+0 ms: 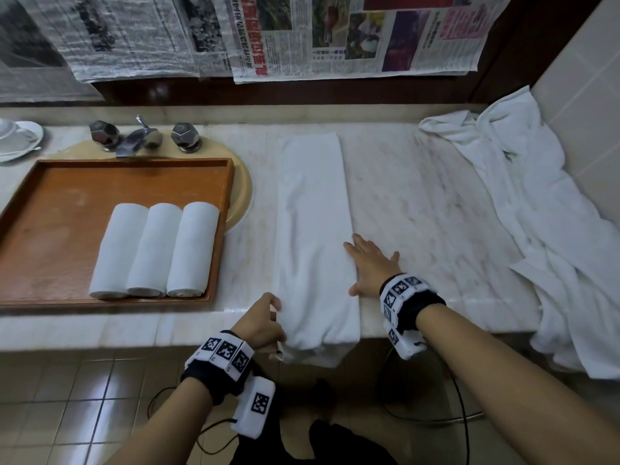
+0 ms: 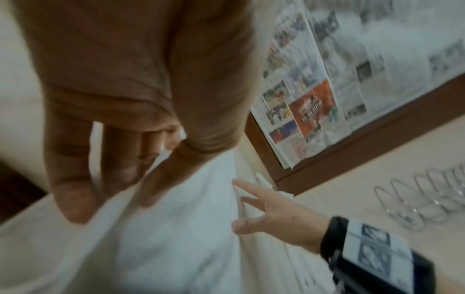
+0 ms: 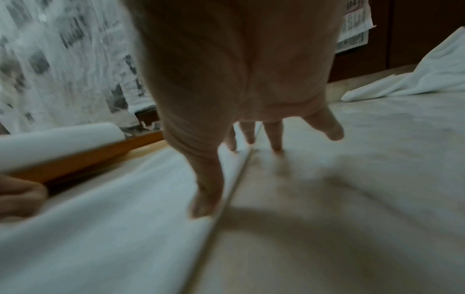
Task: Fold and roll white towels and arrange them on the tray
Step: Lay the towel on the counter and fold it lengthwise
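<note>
A white towel (image 1: 313, 229) folded into a long strip lies on the marble counter (image 1: 419, 203), its near end hanging over the front edge. My left hand (image 1: 265, 322) pinches the strip's left near edge between thumb and fingers (image 2: 73, 191), the towel (image 2: 171, 228) running out below them. My right hand (image 1: 367, 263) lies flat with straight fingers (image 3: 276, 137) along the strip's right edge, partly on the towel (image 3: 100, 228), partly on the marble. Three rolled white towels (image 1: 156, 250) lie side by side on the wooden tray (image 1: 53, 203) to the left.
A heap of unfolded white towels (image 1: 543, 236) covers the counter's right end. The tray sits over a basin with chrome taps (image 1: 141, 135) behind it. A white dish (image 1: 20, 135) stands at far left. Newspaper sheets (image 1: 302, 38) hang on the back wall. Cables trail over the tiled floor below.
</note>
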The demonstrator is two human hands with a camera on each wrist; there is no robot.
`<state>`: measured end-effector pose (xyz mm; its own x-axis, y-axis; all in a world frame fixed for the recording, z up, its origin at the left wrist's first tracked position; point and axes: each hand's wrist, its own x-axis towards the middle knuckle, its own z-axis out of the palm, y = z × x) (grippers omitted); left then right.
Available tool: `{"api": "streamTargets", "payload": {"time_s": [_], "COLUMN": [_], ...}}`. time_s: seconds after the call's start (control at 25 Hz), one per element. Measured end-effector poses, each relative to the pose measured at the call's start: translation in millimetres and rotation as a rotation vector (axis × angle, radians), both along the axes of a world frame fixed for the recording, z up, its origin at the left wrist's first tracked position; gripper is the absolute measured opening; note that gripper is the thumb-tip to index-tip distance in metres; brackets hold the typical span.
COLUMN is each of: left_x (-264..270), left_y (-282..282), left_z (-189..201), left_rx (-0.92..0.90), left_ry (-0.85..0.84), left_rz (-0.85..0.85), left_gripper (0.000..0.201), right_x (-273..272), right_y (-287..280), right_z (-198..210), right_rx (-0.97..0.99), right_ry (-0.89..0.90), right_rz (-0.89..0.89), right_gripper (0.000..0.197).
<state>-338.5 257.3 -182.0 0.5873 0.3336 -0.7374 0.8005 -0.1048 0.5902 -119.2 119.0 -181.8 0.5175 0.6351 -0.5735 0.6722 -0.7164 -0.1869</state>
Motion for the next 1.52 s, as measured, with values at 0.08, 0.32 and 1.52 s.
{"api": "streamTargets", "payload": {"time_s": [0.08, 0.32, 1.52], "left_x": [0, 6, -7], "left_y": [-3, -5, -4], "left_z": [-2, -3, -9], "left_rx": [-0.042, -0.058, 0.330], "left_ry": [0.041, 0.080, 0.161], "left_rz": [0.179, 0.442, 0.368], "left_gripper": [0.045, 0.023, 0.020], "right_x": [-23, -68, -79], "right_y": [-6, -32, -40], "right_z": [2, -1, -10], "right_rx": [0.085, -0.127, 0.046], "right_ry": [-0.102, -0.008, -0.152], "right_rz": [-0.123, -0.204, -0.239], "right_gripper": [0.060, 0.042, 0.033]}}
